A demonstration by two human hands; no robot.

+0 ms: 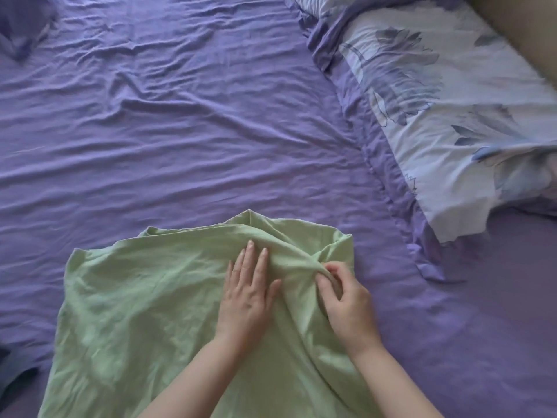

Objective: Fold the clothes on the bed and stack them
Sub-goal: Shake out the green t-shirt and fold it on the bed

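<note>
Head view looks down on a pale green garment point(144, 303) spread over the purple bedsheet point(180, 131), filling the frame from about 6 to 8 o'clock. Left hand point(247, 300) lies flat on the cloth near the middle, fingers straight and close together, pointing toward 12 o'clock, palm pressing the fabric down. Just beside it at 3 o'clock, the right hand point(346, 306) has its thumb and curled fingers pinching a raised ridge of the same green cloth, which runs in a fold from its grip toward 10 o'clock. A floral pillow point(452, 116) with a purple frill lies at 2 o'clock, well apart from the garment. No brand, label or readable writing shows on the cloth.
</note>
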